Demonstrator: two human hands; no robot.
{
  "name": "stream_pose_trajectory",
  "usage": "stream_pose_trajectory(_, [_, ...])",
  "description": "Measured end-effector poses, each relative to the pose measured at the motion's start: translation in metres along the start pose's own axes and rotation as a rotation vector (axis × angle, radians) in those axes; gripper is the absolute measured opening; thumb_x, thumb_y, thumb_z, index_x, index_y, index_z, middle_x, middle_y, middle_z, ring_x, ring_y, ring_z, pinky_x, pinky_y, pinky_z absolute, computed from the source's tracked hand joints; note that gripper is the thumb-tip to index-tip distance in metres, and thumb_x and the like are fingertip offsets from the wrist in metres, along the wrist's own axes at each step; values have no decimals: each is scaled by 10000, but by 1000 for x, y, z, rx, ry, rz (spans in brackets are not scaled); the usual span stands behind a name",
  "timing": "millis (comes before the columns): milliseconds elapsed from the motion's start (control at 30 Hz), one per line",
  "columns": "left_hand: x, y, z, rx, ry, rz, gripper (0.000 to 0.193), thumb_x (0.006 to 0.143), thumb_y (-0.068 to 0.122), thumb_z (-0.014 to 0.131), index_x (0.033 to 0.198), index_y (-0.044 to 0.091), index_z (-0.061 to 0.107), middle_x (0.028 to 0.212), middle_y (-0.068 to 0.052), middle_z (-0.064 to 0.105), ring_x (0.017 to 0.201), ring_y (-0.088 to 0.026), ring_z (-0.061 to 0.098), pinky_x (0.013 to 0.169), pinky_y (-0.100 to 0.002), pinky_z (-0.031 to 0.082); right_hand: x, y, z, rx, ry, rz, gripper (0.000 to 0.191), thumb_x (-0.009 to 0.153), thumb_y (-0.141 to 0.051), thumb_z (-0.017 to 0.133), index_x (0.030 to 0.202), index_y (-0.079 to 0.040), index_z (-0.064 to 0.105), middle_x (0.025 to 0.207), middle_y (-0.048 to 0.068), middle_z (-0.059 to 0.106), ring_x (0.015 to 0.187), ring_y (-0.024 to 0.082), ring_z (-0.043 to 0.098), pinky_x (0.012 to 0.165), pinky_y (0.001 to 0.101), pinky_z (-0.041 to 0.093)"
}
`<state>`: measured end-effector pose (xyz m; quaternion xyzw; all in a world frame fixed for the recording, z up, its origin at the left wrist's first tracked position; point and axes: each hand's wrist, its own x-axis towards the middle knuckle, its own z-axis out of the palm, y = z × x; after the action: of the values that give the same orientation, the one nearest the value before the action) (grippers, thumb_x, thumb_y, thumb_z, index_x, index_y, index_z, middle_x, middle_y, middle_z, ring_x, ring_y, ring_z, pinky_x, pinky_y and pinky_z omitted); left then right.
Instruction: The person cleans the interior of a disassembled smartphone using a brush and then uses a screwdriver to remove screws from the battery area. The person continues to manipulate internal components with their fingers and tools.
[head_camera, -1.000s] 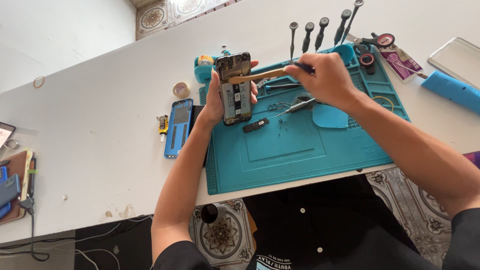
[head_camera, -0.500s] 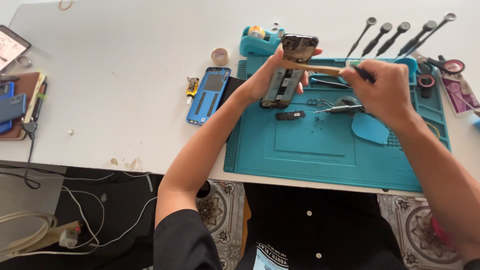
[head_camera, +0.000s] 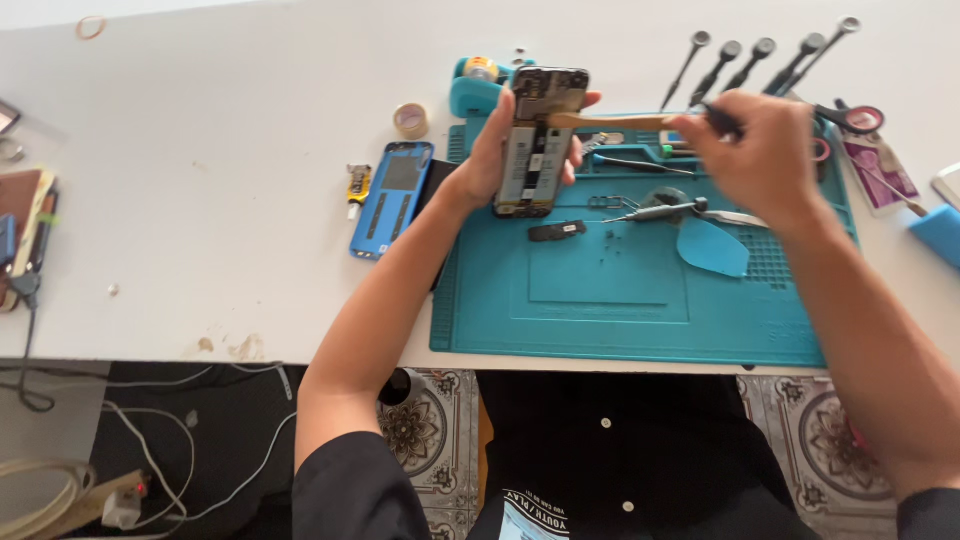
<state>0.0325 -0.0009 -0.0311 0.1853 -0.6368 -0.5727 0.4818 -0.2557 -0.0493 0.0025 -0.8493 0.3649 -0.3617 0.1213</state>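
Observation:
My left hand (head_camera: 497, 160) grips an opened phone (head_camera: 540, 140) with its back off, circuit boards and battery showing, held tilted above the teal work mat (head_camera: 620, 300). My right hand (head_camera: 760, 155) holds a thin wooden-handled tool (head_camera: 610, 121) whose tip rests on the upper part of the phone. A blue back cover (head_camera: 392, 197) lies on the white table left of the mat. A small black part (head_camera: 557, 231) lies on the mat below the phone.
On the mat lie a precision screwdriver (head_camera: 650, 211), a blue pick (head_camera: 712, 246) and tiny screws. Several screwdrivers (head_camera: 760, 55) and scissors (head_camera: 850, 118) lie at the back right. A tape roll (head_camera: 410, 120), a small yellow part (head_camera: 358, 185) and a teal holder (head_camera: 478, 88) sit nearby. Cables hang below the table edge.
The camera view has shifted, so the mat and hands sit differently in frame. Both hands keep the same hold on the phone and the tool, with the tip still at the phone's upper part.

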Motion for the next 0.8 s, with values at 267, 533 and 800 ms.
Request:
stream_pose_trajectory(267, [-2, 0, 4, -23, 47, -29, 1057, 965, 827, 251, 1577, -15, 431, 993, -152, 710, 878, -223, 729, 796, -357, 642, -7, -5, 1, 73, -31, 78, 382, 1034, -324, 829, 855, 1, 736, 590, 32, 572, 511, 72, 449, 453, 263, 308])
stream_pose_trajectory(533, [-2, 2, 4, -10, 46, -57, 1069, 951, 843, 239, 1589, 7, 432, 965, -147, 710, 855, -229, 735, 776, -352, 631, -3, 1, -3, 78, 0, 68, 366, 1037, -332, 824, 870, -20, 732, 631, 29, 606, 529, 57, 492, 448, 239, 339])
stream_pose_trajectory(800, [-5, 3, 5, -39, 56, -65, 1053, 975, 823, 220, 1593, -3, 433, 1042, -163, 712, 883, -234, 724, 816, -379, 632, -9, -18, 12, 138, -121, -26, 356, 973, -325, 809, 849, -2, 726, 589, 40, 588, 487, 72, 482, 451, 254, 358])
